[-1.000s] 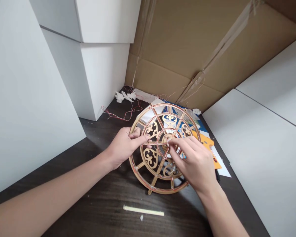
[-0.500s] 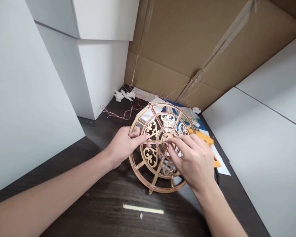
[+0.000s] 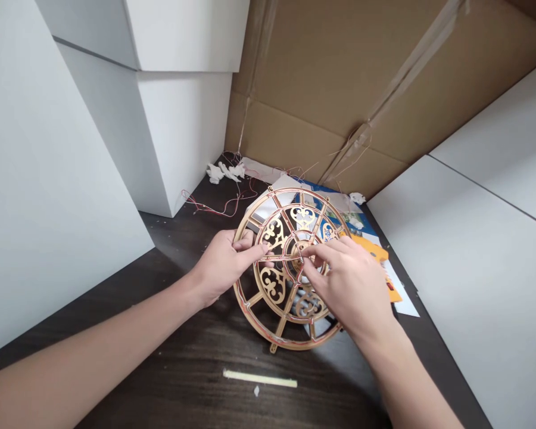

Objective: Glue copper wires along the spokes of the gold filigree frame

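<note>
A round wooden wheel point(image 3: 274, 283) with ornate cut-out panels, spokes and thin red wire along its rim stands tilted on the dark table point(image 3: 192, 369). My left hand point(image 3: 223, 265) grips its left rim and a spoke, thumb in front, index finger stretched toward the centre. My right hand point(image 3: 351, 286) covers the wheel's right half, with its thumb and fingertips pinched at the hub. What those fingertips hold is too small to make out.
Printed sheets, blue and orange point(image 3: 373, 250), lie under and right of the wheel. Loose red wires point(image 3: 218, 205) and white crumpled scraps point(image 3: 226, 173) sit near the back corner. A pale stick point(image 3: 259, 378) lies in front. White blocks point(image 3: 178, 125) stand left, cardboard point(image 3: 339, 95) behind, white panels point(image 3: 473, 250) right.
The wheel has turned and tilted slightly in my hands. My right fingers have shifted a little leftward onto the hub. My left hand has kept its hold.
</note>
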